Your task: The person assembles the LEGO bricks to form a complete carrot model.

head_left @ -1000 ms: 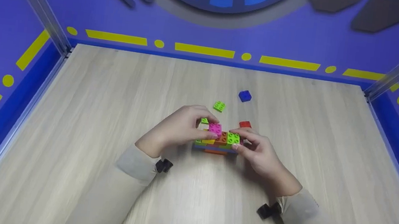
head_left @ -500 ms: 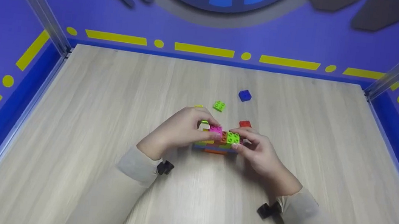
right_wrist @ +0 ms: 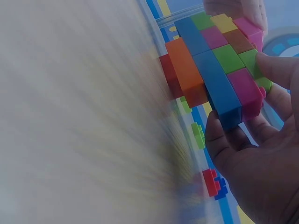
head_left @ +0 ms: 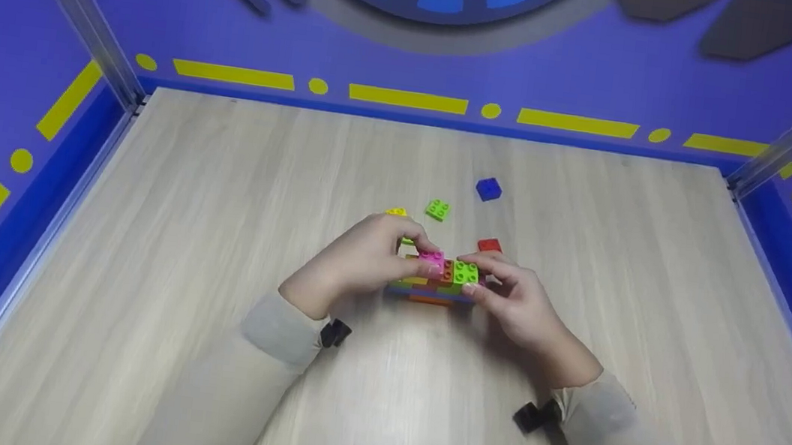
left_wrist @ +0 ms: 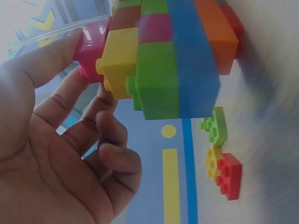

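A stepped build of toy building bricks (right_wrist: 194, 44) stands in the middle of the table, with red and orange at the bottom, a blue layer, then green, magenta, yellow and brown above. My left hand (head_left: 365, 258) pinches a pink brick (left_wrist: 93, 42) between thumb and fingertips, right at the top of the build beside the yellow brick (left_wrist: 122, 53). Its other fingers curl loosely below. At the right end, my right hand (head_left: 518, 302) grips the build, thumb at the top lime green brick (head_left: 466, 273) and fingers around the far side and the end of the blue layer (right_wrist: 217, 88).
Behind the build lie loose bricks: a dark blue one (head_left: 488, 189), a lime green one (head_left: 437, 209), a red one (head_left: 489, 245) and a yellow one (head_left: 397, 212) partly behind my left hand. Purple panels (head_left: 415, 66) wall the table's back and sides.
My left hand has shifted slightly right with the pink brick, whose studs now show less from above. The yellow brick behind that hand has come into view. My right hand keeps its hold.
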`<state>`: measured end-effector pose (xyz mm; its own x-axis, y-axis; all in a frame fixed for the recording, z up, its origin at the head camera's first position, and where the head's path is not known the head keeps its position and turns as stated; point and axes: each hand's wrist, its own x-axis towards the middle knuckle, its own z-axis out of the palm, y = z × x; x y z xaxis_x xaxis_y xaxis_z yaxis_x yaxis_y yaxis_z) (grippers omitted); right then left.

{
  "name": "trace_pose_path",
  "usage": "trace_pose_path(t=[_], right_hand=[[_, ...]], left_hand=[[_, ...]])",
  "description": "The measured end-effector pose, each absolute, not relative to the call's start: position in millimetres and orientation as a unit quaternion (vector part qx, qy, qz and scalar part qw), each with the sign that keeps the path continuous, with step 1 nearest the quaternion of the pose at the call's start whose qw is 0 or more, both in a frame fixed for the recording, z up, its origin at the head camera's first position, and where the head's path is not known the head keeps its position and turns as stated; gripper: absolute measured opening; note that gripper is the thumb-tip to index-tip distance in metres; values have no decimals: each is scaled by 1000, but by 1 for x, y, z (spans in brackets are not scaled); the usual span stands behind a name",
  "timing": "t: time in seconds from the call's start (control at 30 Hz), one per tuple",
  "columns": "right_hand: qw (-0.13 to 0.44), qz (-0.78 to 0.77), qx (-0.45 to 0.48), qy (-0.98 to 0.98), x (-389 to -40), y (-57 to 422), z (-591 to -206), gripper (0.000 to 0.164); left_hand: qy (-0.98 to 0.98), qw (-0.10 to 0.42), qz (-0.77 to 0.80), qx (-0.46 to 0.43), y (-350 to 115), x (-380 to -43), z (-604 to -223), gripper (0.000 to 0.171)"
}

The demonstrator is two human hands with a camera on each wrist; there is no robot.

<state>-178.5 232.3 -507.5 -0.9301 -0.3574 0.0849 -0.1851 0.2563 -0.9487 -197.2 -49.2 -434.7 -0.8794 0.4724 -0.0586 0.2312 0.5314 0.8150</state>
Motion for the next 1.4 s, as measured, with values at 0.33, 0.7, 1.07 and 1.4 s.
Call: trace_pose_path(t=[0.33, 0.7, 1.07, 1.4], right_hand=[[70, -583, -178, 790, -179, 233, -508, 35], [92, -574, -170, 796, -181, 231, -503, 36], [127, -535, -187, 814, -185, 243, -493, 41], [115, -509, -155, 839, -203, 254, -474, 41]], left_hand=[[871, 159, 430, 173, -44, -194, -429, 19], [875, 162, 422, 174, -47, -192, -429, 21], [875, 147, 426, 179, -42, -190, -436, 18], [873, 158, 429, 168, -46, -192, -435, 21]])
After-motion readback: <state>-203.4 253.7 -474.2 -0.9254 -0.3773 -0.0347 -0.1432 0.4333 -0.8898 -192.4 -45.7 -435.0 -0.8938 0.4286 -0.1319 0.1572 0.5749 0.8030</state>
